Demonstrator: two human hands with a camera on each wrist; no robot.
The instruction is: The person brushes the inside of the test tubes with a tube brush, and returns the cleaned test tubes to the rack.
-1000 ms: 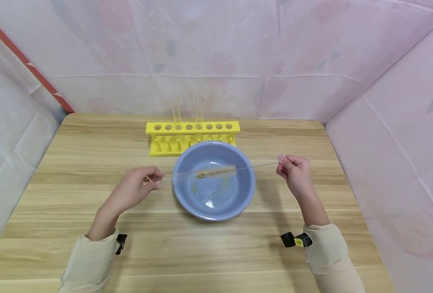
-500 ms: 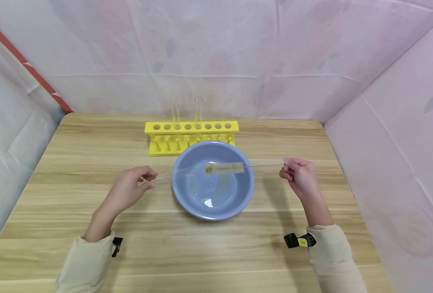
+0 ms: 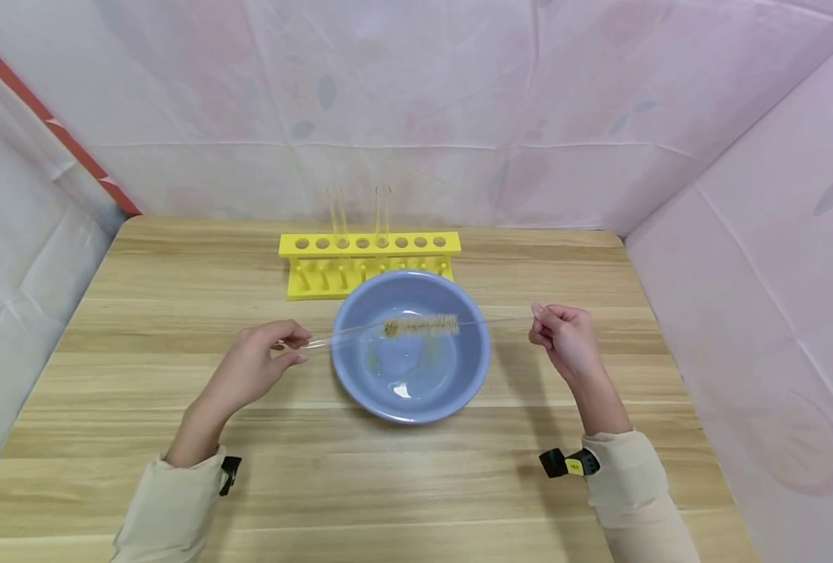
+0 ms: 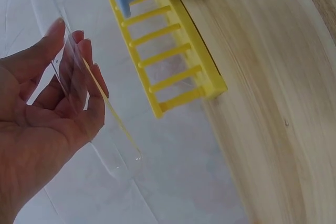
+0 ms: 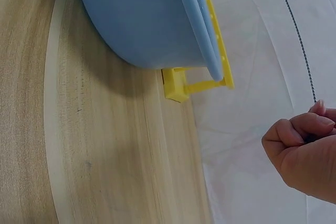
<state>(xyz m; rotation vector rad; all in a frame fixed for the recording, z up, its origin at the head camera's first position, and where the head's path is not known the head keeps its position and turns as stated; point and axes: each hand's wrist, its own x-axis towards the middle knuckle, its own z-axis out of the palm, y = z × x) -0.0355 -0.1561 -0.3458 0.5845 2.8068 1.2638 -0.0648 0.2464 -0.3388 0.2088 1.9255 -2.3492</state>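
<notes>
My left hand (image 3: 257, 360) holds a clear glass test tube (image 3: 324, 342) between thumb and fingers, left of the blue basin. In the left wrist view, the rounded end of the tube (image 4: 126, 166) sticks out past the fingers. My right hand (image 3: 569, 336) pinches the thin twisted wire (image 5: 299, 38) of a test tube brush (image 3: 423, 324). Its pale bristles hang above the basin (image 3: 409, 413), lying almost level. The brush's brownish tip is close to the tube's mouth; whether it sits inside cannot be told.
Behind the basin stands a yellow test tube rack (image 3: 296, 249). It bears two upright clear test tubes (image 3: 383, 215). Water and pale residue show in the basin. The wooden table (image 3: 402, 485) is bordered by cloth walls (image 3: 416, 94) at the back and sides.
The brush and right hand shifted right, away from the tube, then came back left. The left hand moved slightly left, then slightly back right, still gripping the test tube.
</notes>
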